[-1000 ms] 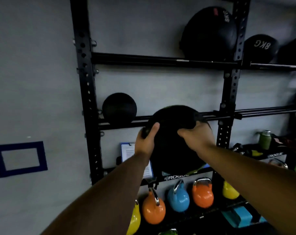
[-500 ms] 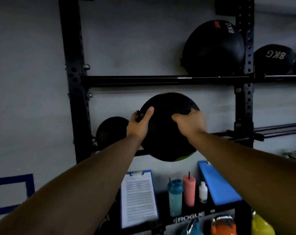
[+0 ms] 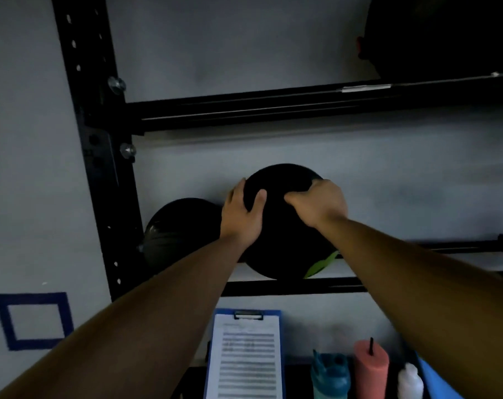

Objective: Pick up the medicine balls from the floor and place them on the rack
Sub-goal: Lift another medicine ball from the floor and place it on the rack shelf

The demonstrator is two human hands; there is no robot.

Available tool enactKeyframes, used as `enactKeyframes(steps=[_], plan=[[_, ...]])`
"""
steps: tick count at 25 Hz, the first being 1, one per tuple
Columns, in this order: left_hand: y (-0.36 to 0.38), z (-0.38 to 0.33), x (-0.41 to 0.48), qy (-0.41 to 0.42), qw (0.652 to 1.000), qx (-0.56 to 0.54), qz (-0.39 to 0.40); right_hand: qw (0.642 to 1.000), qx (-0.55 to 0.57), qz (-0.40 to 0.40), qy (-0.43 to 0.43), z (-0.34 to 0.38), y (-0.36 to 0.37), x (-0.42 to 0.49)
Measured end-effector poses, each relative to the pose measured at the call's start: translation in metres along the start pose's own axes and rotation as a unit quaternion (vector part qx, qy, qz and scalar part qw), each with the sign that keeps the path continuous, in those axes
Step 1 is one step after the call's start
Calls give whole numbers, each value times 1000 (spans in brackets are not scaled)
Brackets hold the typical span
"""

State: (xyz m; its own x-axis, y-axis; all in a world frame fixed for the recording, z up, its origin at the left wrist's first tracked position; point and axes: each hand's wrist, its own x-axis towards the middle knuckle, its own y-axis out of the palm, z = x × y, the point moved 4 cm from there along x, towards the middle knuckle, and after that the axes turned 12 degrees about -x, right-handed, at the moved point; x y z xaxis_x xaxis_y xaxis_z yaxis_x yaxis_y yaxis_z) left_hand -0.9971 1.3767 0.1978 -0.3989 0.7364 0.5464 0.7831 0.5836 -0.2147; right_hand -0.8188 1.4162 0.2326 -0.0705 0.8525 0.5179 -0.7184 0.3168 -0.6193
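A black medicine ball (image 3: 284,240) with a green stripe at its lower right sits against the wall on the rack's middle rail (image 3: 287,286). My left hand (image 3: 241,214) grips its upper left side, thumb across the front. My right hand (image 3: 316,205) presses on its upper right. A smaller black ball (image 3: 181,234) rests on the same rail just to the left, touching my left hand's side. Another large black ball (image 3: 446,36) sits on the upper rail (image 3: 273,108) at top right.
The black rack upright (image 3: 97,156) runs down the left. Below the rail stand a blue clipboard with paper (image 3: 244,355), a teal bottle (image 3: 329,375), a pink bottle (image 3: 371,367) and a small white bottle (image 3: 410,381). A blue tape square (image 3: 34,321) marks the wall.
Both hands have carried the ball up and forward onto the middle rail beside the smaller ball. The view has moved closer to the rack.
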Motion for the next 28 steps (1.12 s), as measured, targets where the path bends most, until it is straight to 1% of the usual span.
enactKeyframes(steps=[2,5,7,9,12,15,17,19,21,23,28], plan=[[8,15,4,14,1000,20,-11,1000,-10,-1,-8,-10,18,13],[13,22,10,26,999,-4,-47,1000,7,-5,-17,-17,22,27],[12,19,9,26,998,-16,-47,1000,20,-15,-19,-17,20,24],[8,16,3,30,999,1,-42,1000,13,-20,-18,-18,19,14],[6,8,-12,5,999,37,-12,999,-30,6,-20,-26,24,-1],[-9,1,-30,-38,998,52,13,992,-116,35,-24,-33,17,-20],[-26,-4,-44,-48,997,49,37,988,-152,14,-36,-30,4,-38],[-42,-12,-61,-37,997,39,62,976,-207,-5,-69,-23,-11,-61],[-57,-26,-83,-25,996,32,81,964,-247,6,-96,-13,-25,-87],[-73,-41,-108,-4,995,31,93,962,-254,14,-99,1,-40,-122],[-115,-57,-184,34,991,5,126,975,-215,-9,-64,31,-76,-218]])
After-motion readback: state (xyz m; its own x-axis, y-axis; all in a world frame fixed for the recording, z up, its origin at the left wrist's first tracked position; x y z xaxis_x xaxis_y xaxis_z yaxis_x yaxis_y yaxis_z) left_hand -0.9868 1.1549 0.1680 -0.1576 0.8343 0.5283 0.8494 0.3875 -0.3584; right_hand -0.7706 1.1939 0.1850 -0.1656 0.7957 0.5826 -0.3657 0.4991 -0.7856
